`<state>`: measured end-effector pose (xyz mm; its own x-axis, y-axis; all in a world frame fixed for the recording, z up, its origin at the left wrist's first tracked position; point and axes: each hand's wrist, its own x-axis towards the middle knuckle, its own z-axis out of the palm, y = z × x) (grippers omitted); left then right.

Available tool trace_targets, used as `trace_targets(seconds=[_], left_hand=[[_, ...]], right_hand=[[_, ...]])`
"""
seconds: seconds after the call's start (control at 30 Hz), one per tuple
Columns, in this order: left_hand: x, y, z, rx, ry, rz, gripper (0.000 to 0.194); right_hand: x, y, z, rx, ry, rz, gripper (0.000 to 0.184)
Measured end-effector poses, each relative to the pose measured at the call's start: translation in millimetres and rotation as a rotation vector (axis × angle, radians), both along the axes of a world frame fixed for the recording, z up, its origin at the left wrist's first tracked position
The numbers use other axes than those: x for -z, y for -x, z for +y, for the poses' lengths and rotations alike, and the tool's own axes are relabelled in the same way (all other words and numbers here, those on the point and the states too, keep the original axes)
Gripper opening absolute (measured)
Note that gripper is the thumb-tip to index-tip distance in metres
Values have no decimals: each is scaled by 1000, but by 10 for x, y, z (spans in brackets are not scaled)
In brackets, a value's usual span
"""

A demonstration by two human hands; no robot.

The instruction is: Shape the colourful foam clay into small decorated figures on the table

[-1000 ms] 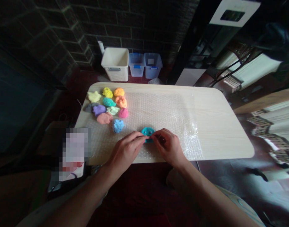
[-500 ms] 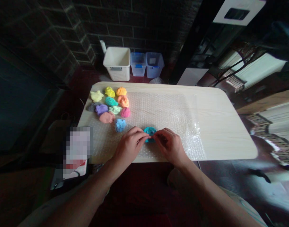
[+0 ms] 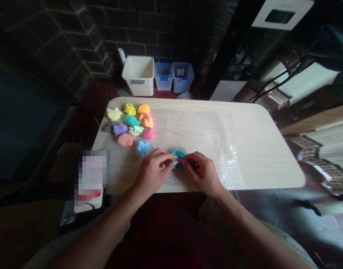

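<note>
The room is dim, the brick wall [image 3: 149,22] sinking almost to black, while the pale tabletop [image 3: 266,149] is far brighter. Small highlights glint off the bubble wrap [image 3: 188,129], and a cool sheen lies on the floor [image 3: 258,207] at right. Outer edges stretch and smear; detail in the teal piece [image 3: 176,153] is soft. Coarse pixelation covers a patch at left.

Forearms [image 3: 116,215] angled inward — hands [image 3: 152,168] [image 3: 202,172] close together, fingers [image 3: 166,157] bent.

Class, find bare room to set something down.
Free: the table right of the bubble wrap; the wrap's far middle, right of the coloured lumps. Crowded: among those lumps; around the turquoise piece, at left hand and right hand.
</note>
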<state>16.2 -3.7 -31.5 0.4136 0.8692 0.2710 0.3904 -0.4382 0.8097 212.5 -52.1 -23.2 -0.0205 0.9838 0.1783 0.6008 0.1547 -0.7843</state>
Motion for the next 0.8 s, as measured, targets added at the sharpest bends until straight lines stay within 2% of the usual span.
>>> trace_targets(seconds=[0.63, 0.8], left_hand=[[28, -56, -15, 1, -18, 36, 10], [-60, 83, 33, -110, 58, -34, 17]], right_hand=[[16, 11, -13, -38, -15, 15, 14], [3, -104, -6, 93, 37, 133, 22]])
